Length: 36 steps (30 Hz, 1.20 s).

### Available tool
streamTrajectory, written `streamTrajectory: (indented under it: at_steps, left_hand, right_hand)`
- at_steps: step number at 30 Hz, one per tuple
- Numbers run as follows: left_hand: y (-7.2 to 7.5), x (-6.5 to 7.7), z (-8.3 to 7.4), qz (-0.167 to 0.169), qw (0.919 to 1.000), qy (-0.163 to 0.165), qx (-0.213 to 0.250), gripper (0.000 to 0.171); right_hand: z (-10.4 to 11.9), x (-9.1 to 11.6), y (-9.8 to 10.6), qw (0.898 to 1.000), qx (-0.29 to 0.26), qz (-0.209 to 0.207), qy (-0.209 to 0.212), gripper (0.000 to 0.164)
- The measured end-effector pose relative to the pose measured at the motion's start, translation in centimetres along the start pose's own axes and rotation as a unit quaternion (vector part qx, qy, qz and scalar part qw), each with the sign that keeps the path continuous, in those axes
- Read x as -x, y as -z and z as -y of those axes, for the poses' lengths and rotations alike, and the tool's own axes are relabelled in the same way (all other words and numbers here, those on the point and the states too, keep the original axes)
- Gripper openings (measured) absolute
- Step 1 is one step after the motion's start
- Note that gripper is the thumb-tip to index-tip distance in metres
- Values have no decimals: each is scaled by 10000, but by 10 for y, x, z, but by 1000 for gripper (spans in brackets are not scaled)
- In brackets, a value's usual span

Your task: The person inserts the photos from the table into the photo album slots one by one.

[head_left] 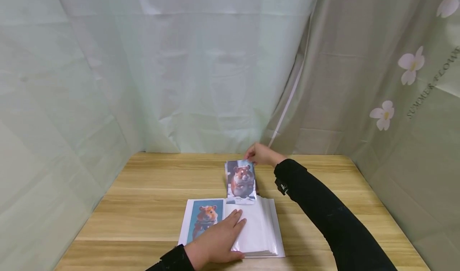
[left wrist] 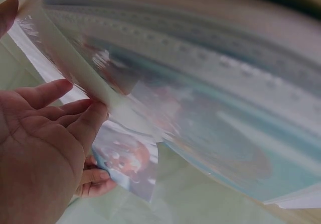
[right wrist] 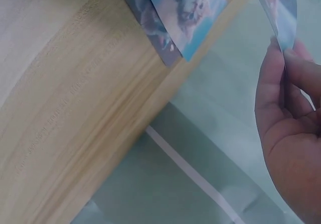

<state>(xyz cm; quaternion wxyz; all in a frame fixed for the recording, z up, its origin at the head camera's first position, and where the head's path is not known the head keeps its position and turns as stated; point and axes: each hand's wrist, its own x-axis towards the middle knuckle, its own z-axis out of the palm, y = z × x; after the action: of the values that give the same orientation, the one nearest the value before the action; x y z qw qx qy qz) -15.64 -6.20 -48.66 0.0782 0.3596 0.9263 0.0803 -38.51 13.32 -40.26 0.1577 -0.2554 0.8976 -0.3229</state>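
Note:
An open photo album with clear sleeve pages lies on the wooden table. Its left page shows a hamster picture on a blue ground. My left hand rests across the middle of the album, fingers on the blank-looking right page; in the left wrist view its fingers touch the plastic sleeve. Beyond the album, my right hand pinches the upper right corner of a hamster photo. That photo's lower edge reaches the top of the right page; whether it is inside the sleeve I cannot tell.
Further loose photos lie on the table near its back edge, partly behind the held photo in the head view. The wooden tabletop is bounded by pale curtains at the back and both sides.

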Motion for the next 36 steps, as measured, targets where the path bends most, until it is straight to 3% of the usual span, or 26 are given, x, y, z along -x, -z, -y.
streamTrajectory:
  at_steps: [19, 36]
  left_hand:
    - [1, 0, 0, 46, 10000, 46, 51, 87]
    - [-1, 2, 1, -95, 9999, 43, 57, 88]
  right_hand:
    - [-2, -1, -11, 9999, -30, 4, 135, 17]
    - [-8, 2, -22, 9991, -250, 333, -4, 15]
